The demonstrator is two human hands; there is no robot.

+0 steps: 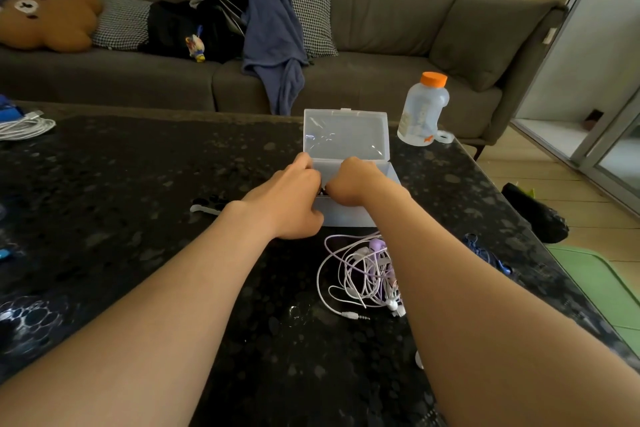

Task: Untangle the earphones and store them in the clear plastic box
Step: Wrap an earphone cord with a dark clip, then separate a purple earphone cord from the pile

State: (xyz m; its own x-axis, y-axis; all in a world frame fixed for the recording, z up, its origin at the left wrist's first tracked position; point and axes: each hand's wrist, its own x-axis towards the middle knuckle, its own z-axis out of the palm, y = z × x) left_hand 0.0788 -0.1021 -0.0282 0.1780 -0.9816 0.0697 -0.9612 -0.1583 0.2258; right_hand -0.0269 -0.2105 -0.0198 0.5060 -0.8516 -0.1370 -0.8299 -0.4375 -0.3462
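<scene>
Head view showed, at the far left of the dark speckled surface (138,184), a coiled white cable (26,126) lying well apart from the work. Nearer the middle, the left hand (294,198) and the right hand (349,184) were close together, knuckles nearly touching. Both bent down over the front edge of the clear plastic box (346,135), whose lid stood upright behind them. Their fingers curled into the box and were hidden, so whether they gripped anything could not be told; a small dark thing showed in the gap between them. Just in front of the box, partly under the right forearm, the earphones (360,274) lay on the surface in a loose tangle of white and pale purple cord, not yet stored. The plug (356,316) stuck out at the near edge of the heap. Farther right, a bottle (422,111) with an orange cap stood beside the lid, and a blue cord (485,253) lay near the surface's right edge.

The earphones looked very light, limp and thin, likely to snag on themselves and to tighten if pulled hard. A sensible hold would probably be a pinch at the free plug or an earbud, feeding that end back through the loops while the other hand steadied the heap.
</scene>
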